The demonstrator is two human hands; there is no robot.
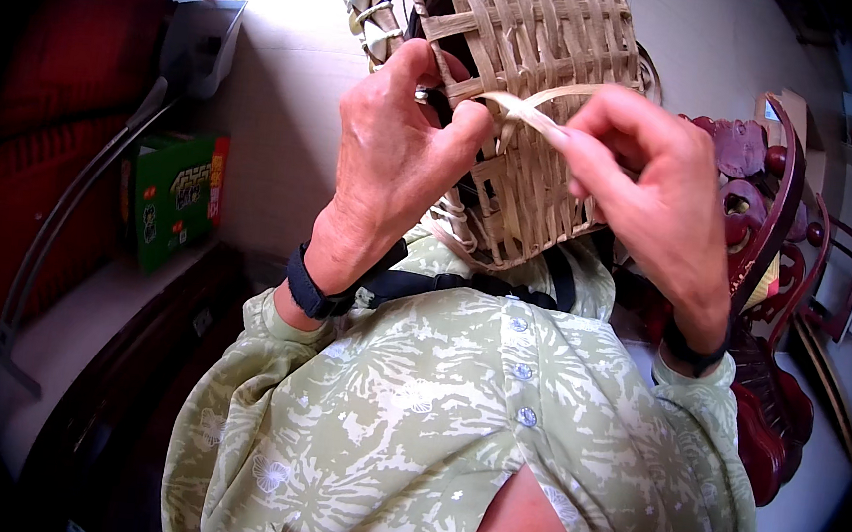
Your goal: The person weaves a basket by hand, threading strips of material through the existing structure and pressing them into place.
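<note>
A woven basket [564, 37] of flat tan strips stands in front of my lap, with a gap in its weave along the left side. My left hand [387, 148] is closed on the basket's left edge, its thumb lying by the weave and some fingers hidden behind the edge. Between the thumb and forefinger of my right hand [653, 174] is a pale flat strip [536, 118]. This strip crosses another curved strip just right of my left thumb. At the basket's upper left, a rim [368, 11] is laced with pale strips.
A dark red carved wooden chair [770, 223] stands at the right. On the left are a green printed box [173, 196], a grey long-handled dustpan [198, 43] and red ribbed items [56, 137]. Dark polished wood [137, 373] curves along the lower left.
</note>
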